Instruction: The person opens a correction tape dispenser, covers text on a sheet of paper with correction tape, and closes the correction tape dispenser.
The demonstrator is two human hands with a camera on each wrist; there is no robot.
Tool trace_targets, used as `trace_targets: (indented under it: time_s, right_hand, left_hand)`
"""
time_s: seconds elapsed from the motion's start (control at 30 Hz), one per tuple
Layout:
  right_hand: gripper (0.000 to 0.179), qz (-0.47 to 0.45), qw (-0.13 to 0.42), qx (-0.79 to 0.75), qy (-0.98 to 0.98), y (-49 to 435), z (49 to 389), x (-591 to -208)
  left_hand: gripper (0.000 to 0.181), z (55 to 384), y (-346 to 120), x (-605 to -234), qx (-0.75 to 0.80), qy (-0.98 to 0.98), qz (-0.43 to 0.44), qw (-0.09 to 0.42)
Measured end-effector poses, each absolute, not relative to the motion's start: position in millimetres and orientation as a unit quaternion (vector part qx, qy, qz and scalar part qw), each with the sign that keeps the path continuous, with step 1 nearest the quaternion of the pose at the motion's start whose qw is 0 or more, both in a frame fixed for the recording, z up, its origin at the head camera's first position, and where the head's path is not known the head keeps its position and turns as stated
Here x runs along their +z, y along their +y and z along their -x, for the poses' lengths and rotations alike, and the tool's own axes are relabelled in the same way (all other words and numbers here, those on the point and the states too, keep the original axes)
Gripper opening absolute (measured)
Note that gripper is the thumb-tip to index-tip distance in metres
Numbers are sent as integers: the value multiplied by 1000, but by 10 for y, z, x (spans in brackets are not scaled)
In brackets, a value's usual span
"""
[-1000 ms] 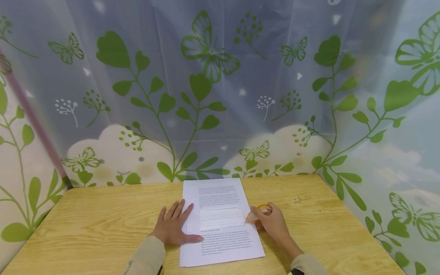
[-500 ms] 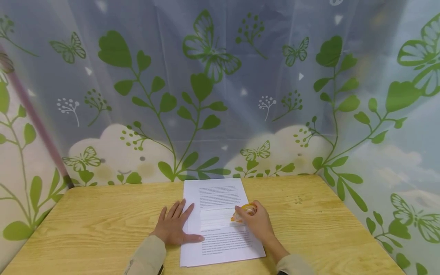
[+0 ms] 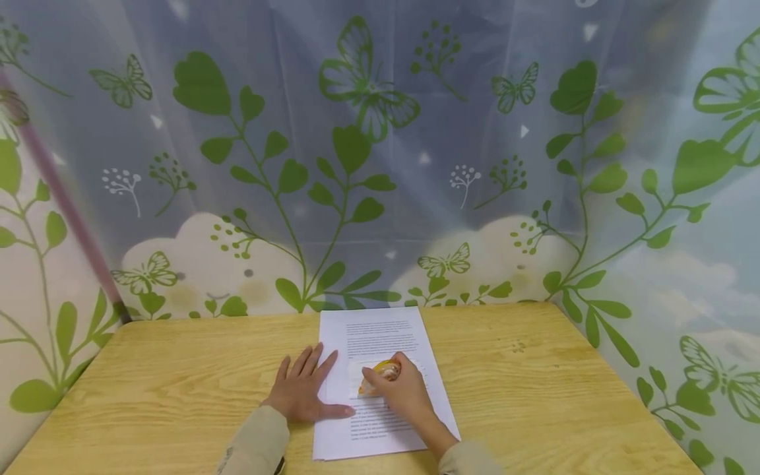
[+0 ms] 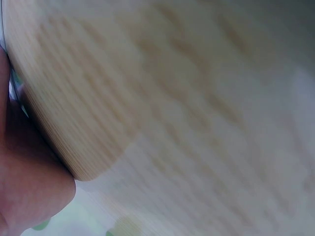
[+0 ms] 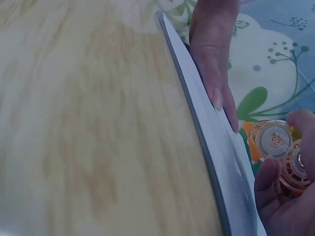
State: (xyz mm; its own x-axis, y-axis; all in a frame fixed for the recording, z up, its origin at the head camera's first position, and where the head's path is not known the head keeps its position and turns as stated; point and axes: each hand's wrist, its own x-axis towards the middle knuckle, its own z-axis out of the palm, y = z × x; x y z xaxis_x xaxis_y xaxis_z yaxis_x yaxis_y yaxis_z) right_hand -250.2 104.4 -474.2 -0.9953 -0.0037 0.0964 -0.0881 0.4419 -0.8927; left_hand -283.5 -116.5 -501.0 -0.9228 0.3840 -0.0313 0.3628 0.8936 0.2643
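Observation:
A printed sheet (image 3: 334,439) lies on the wooden table, with a white band over several lines of its text. My left hand (image 3: 301,389) rests flat on the sheet's left margin, fingers spread and thumb reaching toward the print. Between thumb and fingers, my right hand (image 3: 408,394) holds an orange correction tape dispenser (image 5: 274,139) with clear sides and round reels. Its tip is down at the left part of the white band, which the hand partly covers. In the left wrist view, only part of the left hand (image 4: 32,184) shows at the edge.
The light wooden table (image 3: 196,376) spreads to both sides of the sheet. A curtain (image 3: 380,198) printed with leaves, butterflies and clouds hangs right behind the table's far edge and round its sides. The right wrist view shows the paper's dark lower edge (image 5: 197,132).
My right hand has moved left across the sheet with the correction tape dispenser, from the right margin to the left part of the white band. My left hand has stayed in place.

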Motion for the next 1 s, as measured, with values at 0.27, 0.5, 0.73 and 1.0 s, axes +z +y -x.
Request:
trace_targets:
  time_s: [0.27, 0.5, 0.73, 1.0]
  right_hand:
    - [44, -28, 40, 520, -853, 911, 2476, -4775]
    - [43, -30, 45, 514, -856, 871, 2479, -4798]
    - [42, -44, 62, 496, -865, 837, 2476, -4807]
    - [41, -60, 67, 472, -877, 824, 2475, -4785]
  left_hand:
    - [118, 2864, -1165, -5082, 117, 973, -194, 28]
    - [118, 2878, -1177, -5095, 118, 973, -196, 23]
    - [118, 2868, -1175, -5082, 124, 972, -196, 22]
    - [119, 2829, -1170, -5015, 126, 973, -193, 32]
